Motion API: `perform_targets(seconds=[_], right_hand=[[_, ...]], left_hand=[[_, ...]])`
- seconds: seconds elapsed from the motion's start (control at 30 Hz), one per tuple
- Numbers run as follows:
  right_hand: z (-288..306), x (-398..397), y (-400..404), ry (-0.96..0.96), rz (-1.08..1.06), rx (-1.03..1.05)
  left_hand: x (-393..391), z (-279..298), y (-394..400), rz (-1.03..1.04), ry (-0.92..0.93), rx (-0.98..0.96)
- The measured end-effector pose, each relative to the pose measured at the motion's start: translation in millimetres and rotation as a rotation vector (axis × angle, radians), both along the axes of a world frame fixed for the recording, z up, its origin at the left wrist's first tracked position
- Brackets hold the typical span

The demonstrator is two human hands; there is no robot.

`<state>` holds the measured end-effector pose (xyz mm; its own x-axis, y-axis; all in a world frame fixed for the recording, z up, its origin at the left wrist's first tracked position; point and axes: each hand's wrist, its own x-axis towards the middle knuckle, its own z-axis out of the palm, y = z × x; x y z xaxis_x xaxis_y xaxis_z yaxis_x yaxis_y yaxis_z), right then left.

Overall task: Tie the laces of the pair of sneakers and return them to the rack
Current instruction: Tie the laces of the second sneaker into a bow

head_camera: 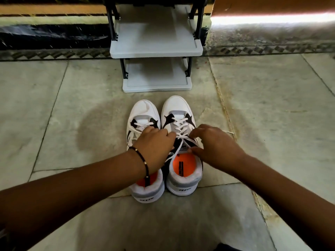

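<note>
Sneakers: the white pair stood side by side on the stone floor [72, 105] in front of you, toes toward the rack, heels toward you.
Right sneaker [181, 113]: its white laces [182, 125] were crossed up the tongue but loose at the top, with ends trailing near the orange insole.
Left sneaker [143, 109]: partly covered by your forearm; its laces were loose as well.
Left hand [154, 144]: you reached across the left shoe, fingers bent at the right shoe's laces; I cannot tell whether they pinched a lace.
Right hand [215, 145]: your fingers were curled at the lace by the tongue; a firm hold cannot be made out.
Bracelet [143, 160]: a dark cord sat on your left wrist.
Rack [155, 49]: the grey shelved rack stood just beyond the toes, apart from the shoes.
</note>
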<state>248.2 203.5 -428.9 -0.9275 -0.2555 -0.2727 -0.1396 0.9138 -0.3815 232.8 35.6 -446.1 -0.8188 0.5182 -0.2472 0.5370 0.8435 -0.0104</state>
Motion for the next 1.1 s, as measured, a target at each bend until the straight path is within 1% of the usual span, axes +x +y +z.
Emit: perform_targets(seconds=[0.03,0.1,0.17,0.27,0.33,0.43,0.53,0.8,0.83,0.9,1.0,1.03,1.1], right_hand=[[-3,2,-3,0.043,-0.019,-0.003],[-6,3,-5,0.072,-0.059,-0.065],[-9,0,-3,0.061,-0.013,-0.084],[-6,-7,5,0.015,0.032,-0.100],[-4,-9,10,0.048,0.099,-0.058],[-3,-7,13,0.074,0.179,0.066],[-7,-6,10,0.072,0.200,0.126],[-10,-7,11,0.065,0.189,0.115],[-10,-6,11,0.065,0.190,0.116],[-9,-4,11,0.059,0.195,0.132],[-2,-2,13,0.093,0.207,0.163],[-1,-2,14,0.108,0.206,0.170],[0,-3,15,0.112,0.191,0.178]], left_hand=[[-2,0,-1,-0.021,0.032,-0.043],[-7,2,-4,-0.016,0.030,-0.068],[-11,5,-8,-0.024,0.030,-0.058],[-16,11,-11,-0.079,0.083,-0.052],[-18,15,-14,-0.111,0.135,-0.046],[-18,13,-21,-0.116,0.171,-0.044],[-16,7,-27,-0.100,0.134,-0.026],[-17,5,-27,-0.071,0.068,-0.062],[-15,4,-27,-0.083,0.086,-0.047],[-14,3,-29,-0.180,0.239,0.018],[-19,1,-35,-0.225,0.407,0.080],[-20,3,-34,-0.225,0.415,0.069],[-19,12,-29,-0.214,0.365,0.026]])
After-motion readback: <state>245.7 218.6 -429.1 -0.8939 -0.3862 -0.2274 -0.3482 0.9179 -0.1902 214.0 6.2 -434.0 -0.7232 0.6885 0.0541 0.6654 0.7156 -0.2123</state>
